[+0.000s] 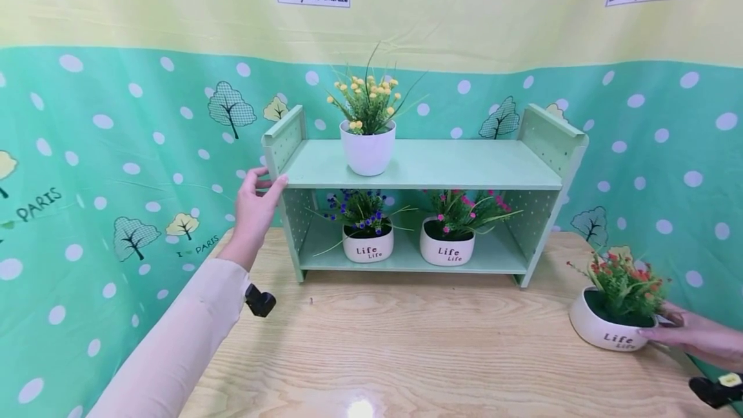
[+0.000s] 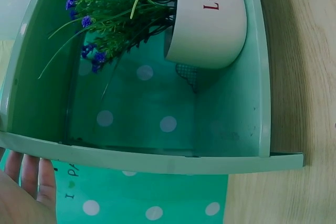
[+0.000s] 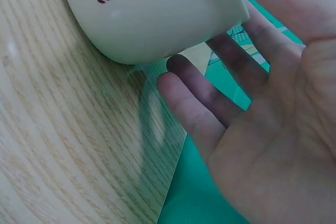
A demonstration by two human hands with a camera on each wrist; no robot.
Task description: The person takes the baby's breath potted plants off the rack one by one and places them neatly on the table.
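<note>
At the right end of the wood-grain table (image 1: 406,340), the right hand (image 1: 696,334) held an oval cream pot (image 1: 604,331) marked "Life", thumb on the front wall and some fingers behind; the two lowest fingers stood apart from it. This pot contained a red-flowered plant (image 1: 629,282); whether its base touched the table could not be told. The left hand (image 1: 253,208) gripped the left side panel (image 1: 288,147) of a pale green two-tier shelf unit (image 1: 464,163), thumb at the front edge, fingers nearly straight along the outer face. On the upper tier, left of centre, a round white pot (image 1: 368,153) contained a yellow-flowered plant (image 1: 371,99); bare board extended from it to the right panel (image 1: 548,140). On the lower tier, one "Life" pot (image 1: 367,248) contained a blue-flowered plant (image 1: 362,211) and another (image 1: 447,250) a pink-flowered plant (image 1: 470,211), with a gap between the pots and room at both ends. Open tabletop lay between the unit and the held pot. The panels were perforated, the boards smooth and flat, and the polka-dot cloth (image 1: 87,199) behind was creased.
</note>
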